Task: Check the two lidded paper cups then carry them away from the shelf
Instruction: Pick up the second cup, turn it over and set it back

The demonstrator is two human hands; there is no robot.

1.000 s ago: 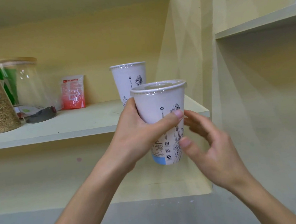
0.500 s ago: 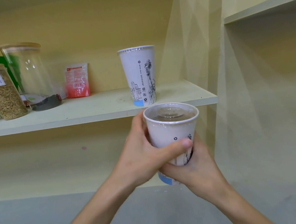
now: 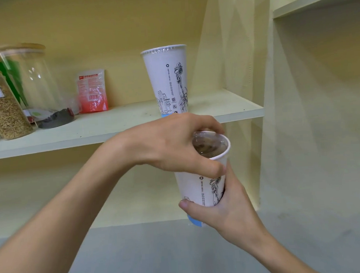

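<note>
The near cup [image 3: 201, 190] is off the shelf [image 3: 119, 127] now, held in the air in front of the shelf's front edge and below it, with open space under it down to the grey floor [image 3: 161, 253] and a bare wall panel [image 3: 311, 128] to the right. The right hand [image 3: 228, 213] wraps the lower half of the cup, thumb across the front and fingers closed around the back. The left hand [image 3: 171, 145] sits over the top, its fingers curled on the clear lid [image 3: 212, 144] and rim, thumb pressed on the side wall just under the rim.

Half a second ago the left hand gripped the cup's side; it has since gone up onto the lid, and the right hand has taken the weight from lower down.

I count two lidded paper cups: the held one, and the far cup [image 3: 168, 80] standing upright near the shelf's right end, well clear of its front edge. There are two glass jars at the left, a grain jar [image 3: 3, 111] and a clear jar [image 3: 32, 82], and one red packet [image 3: 92, 91] leaning against the back wall.
</note>
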